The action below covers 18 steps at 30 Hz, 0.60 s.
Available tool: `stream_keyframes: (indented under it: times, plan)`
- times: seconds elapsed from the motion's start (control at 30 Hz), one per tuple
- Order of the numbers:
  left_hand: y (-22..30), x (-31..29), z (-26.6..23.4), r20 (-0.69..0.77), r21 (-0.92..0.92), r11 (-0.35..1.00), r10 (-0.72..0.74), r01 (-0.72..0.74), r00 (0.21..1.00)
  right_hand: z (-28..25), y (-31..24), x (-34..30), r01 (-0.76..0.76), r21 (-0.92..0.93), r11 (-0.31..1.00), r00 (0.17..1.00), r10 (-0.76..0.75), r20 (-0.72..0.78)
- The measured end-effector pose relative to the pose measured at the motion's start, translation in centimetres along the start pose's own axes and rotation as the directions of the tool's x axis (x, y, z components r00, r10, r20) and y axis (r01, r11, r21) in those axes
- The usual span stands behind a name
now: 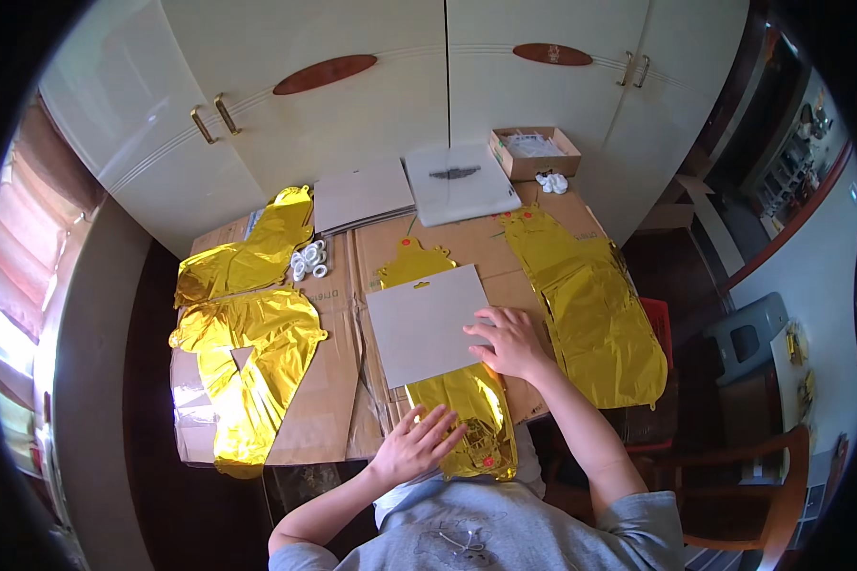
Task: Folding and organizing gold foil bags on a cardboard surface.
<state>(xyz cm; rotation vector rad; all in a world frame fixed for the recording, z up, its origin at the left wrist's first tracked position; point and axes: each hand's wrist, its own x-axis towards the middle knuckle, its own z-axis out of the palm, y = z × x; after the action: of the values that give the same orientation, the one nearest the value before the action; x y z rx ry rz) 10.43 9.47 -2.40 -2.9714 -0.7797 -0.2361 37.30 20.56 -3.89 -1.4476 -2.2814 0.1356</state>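
Note:
A flat gold foil balloon [462, 390] lies lengthwise in front of me, with small red marks at its far and near ends. On top of its middle rests a greyish-white card [424, 328] with a hanging slot along its far edge. My right hand [512, 343] is on the card's right edge, fingers spread. Over the near part of the same balloon is my left hand [417, 443], its fingers stretched out with nothing in them; whether it presses on the foil I cannot tell.
More flat gold balloons lie at the left [257, 347], far left [267, 243] and right [590, 305]. White rings [309, 259], a stack of grey cards [364, 198], a clear plastic bag [460, 186] and a cardboard box [535, 152] stand farther back on the cardboard [338, 395]. A wooden chair [781, 485] is at right.

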Motion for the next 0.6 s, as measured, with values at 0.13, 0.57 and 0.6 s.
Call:
stream_keyframes:
  times: [0.13,0.57,0.6]
  plan:
    - [-0.1,0.9,0.0,-0.194,-0.073,0.993,0.082,-0.097,0.978,-0.1,0.0,0.0,0.002,-0.002,1.0,1.0,-0.002,-0.003]
    - [-5.6,4.3,-4.2,-0.198,-0.696,0.67,-0.525,0.258,0.828,-1.6,0.2,0.5,0.09,0.107,0.99,0.996,-0.089,-0.014]
    - [-6.4,5.2,-4.1,-0.216,-0.727,0.64,-0.557,0.248,0.802,-1.3,1.0,0.2,0.071,0.077,0.995,0.997,-0.072,0.007]
